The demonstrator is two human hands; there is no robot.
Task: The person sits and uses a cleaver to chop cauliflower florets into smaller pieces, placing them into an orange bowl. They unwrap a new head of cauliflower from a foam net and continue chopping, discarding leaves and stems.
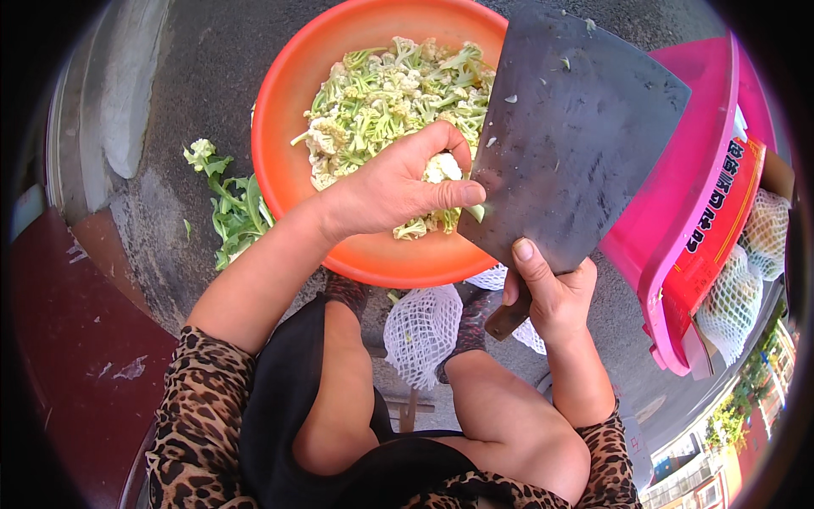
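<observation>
My left hand point(423, 175) grips a small cauliflower floret point(442, 168) between thumb and curled fingers, over an orange plastic basin point(286, 127). The floret's pale stem end meets the edge of a broad cleaver point(572, 127). Around the cleaver's wooden handle point(507, 318) my right hand point(553, 289) is closed, its thumb pressed on the lower blade. The dark blade is tilted flat toward me, with a few white crumbs stuck to it, and it hides the basin's right side. Cut cauliflower pieces point(381, 102) fill the basin's bottom.
Cauliflower leaves point(238, 207) lie on the ground left of the basin. White foam net sleeves point(423, 334) are between my feet. At right stands a pink plastic tub point(661, 273), beside a red printed carton point(715, 235) and net-wrapped cauliflowers point(734, 302). A dark red surface point(89, 356) is at left.
</observation>
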